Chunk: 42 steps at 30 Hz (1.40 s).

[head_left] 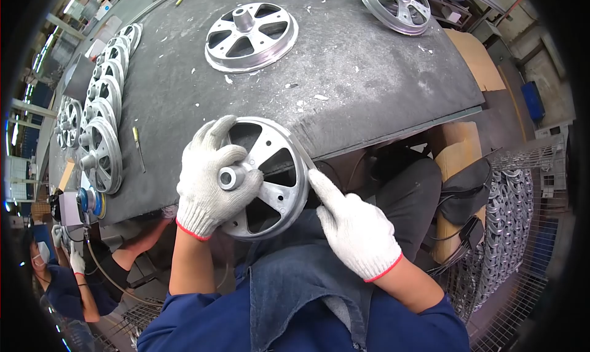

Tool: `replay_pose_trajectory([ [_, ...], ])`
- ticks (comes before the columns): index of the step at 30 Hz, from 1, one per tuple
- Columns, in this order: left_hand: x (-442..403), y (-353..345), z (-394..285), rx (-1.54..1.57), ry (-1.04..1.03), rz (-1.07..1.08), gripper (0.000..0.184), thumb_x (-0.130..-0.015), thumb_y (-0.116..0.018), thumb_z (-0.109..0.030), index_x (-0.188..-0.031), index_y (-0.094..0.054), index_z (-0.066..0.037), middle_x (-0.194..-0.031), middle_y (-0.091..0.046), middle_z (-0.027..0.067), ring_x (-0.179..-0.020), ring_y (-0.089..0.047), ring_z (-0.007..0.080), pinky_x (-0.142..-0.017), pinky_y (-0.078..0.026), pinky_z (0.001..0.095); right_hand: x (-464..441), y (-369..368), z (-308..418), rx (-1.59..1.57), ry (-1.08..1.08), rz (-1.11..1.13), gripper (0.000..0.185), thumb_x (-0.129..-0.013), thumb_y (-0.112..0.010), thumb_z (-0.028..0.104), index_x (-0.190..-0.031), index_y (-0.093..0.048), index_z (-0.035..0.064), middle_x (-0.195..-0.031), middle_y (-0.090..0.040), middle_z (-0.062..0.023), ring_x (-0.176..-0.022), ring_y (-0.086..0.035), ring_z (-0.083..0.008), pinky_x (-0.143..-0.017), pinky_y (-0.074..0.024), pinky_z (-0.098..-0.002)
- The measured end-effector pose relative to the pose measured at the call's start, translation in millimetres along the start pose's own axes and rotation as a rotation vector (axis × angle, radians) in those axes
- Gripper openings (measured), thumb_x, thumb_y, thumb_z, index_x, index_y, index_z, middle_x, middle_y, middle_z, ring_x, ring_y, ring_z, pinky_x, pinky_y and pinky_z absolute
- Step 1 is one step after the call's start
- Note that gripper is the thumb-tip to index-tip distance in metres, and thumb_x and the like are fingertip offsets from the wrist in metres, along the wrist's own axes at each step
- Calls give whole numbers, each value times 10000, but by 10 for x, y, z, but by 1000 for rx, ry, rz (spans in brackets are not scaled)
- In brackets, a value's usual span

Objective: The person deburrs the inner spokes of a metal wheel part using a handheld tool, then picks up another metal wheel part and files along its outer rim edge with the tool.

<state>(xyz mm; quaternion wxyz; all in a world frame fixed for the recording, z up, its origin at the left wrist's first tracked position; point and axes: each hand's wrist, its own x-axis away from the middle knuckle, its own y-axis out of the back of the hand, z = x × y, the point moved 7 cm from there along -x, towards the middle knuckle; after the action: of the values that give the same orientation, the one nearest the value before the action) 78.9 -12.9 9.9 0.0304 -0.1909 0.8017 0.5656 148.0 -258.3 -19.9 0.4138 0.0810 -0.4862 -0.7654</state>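
My left hand (218, 174), in a white knit glove with a red cuff, grips a silver cast metal wheel (279, 195) by its hub and upper left rim. The spoked wheel is tilted at the table's front edge, above my lap. My right hand (356, 232), in a matching glove, is closed with its index finger stretched along a thin, file-like metal blade (302, 150). The blade lies against the wheel's right rim. Its handle is hidden inside my right hand.
A similar wheel (251, 39) lies on the dark table (344, 106), with others at the far edge. Several wheels (104, 97) lean in a row at left, near a thin yellow-handled tool (139, 149). A wire basket (513, 229) holds metal parts at right. A masked co-worker (67, 278) sits at left.
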Motion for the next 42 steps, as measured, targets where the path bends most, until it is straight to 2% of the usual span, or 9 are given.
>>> replay_pose_trajectory([
  [8,119,38,-196,-37,161,-55,409,-781,-992,-334,-1006,-847,-24,-1496,-700,335,-1363,-669,518,-1169,-543,574,-103,191,-252,-455,-17,35,932,-1005,-834,376,-1797,-421,112,-1449,-753,-326,-1291,-767,-491,-1098,-620,-504],
  [12,139,25,-194,-71,168,-42,477,-767,-1019,-376,-1032,-844,-20,-1501,-689,342,-1370,-660,531,-1171,-541,585,-11,142,-220,-418,83,21,884,-1024,-812,351,-1801,-431,168,-1325,-796,-304,-1180,-796,-494,-1020,-643,-533],
  [15,136,24,-186,-73,137,-33,518,-750,-1027,-381,-1078,-838,-29,-1504,-684,343,-1374,-658,533,-1175,-538,591,86,93,-183,-45,38,6,755,-1082,-745,275,-1786,-474,310,-929,-717,-205,-842,-772,-442,-812,-644,-571],
  [24,36,25,-112,105,49,0,782,-719,-1029,-418,-1384,-788,-85,-1241,-803,163,-1291,-700,450,-1184,-512,598,114,124,-96,131,56,-34,731,-1103,-726,252,-1786,-476,326,-898,-691,-181,-740,-764,-407,-716,-647,-551],
  [34,-36,26,-126,115,-117,68,694,-734,-961,-258,-1391,-820,-85,-1129,-795,158,-1135,-753,384,-1232,-477,549,71,135,-70,118,42,-12,725,-1111,-717,253,-1788,-466,327,-916,-708,-187,-798,-782,-427,-768,-650,-564],
  [37,-66,-14,-136,156,-105,111,636,-755,-916,-236,-1368,-827,-90,-1101,-785,151,-1117,-751,382,-1223,-487,540,-36,77,-194,11,19,59,752,-1096,-728,269,-1796,-455,261,-1111,-781,-261,-859,-791,-458,-829,-656,-569],
  [39,-89,5,-112,125,-57,77,578,-771,-883,-226,-1332,-838,-96,-1077,-776,158,-1120,-734,396,-1183,-510,530,-179,95,-229,-481,356,-69,961,-1018,-839,298,-1821,-370,56,-1517,-721,-337,-873,-826,-312,-850,-669,-461],
  [40,-101,13,-133,124,-57,77,578,-771,-883,-226,-1332,-838,-96,-1077,-776,158,-1120,-734,396,-1183,-510,530,-160,179,-212,-750,-53,209,981,-1011,-861,259,-1825,-360,38,-1486,-732,-295,-747,-748,-166,-733,-644,-363],
  [42,-133,50,-85,11,60,60,551,-786,-878,-239,-1318,-842,-99,-1078,-777,171,-1133,-719,420,-1148,-525,530,-155,197,-267,-892,-213,334,936,-1024,-840,230,-1821,-382,58,-1448,-726,-280,-638,-646,-102,-630,-596,-306],
])
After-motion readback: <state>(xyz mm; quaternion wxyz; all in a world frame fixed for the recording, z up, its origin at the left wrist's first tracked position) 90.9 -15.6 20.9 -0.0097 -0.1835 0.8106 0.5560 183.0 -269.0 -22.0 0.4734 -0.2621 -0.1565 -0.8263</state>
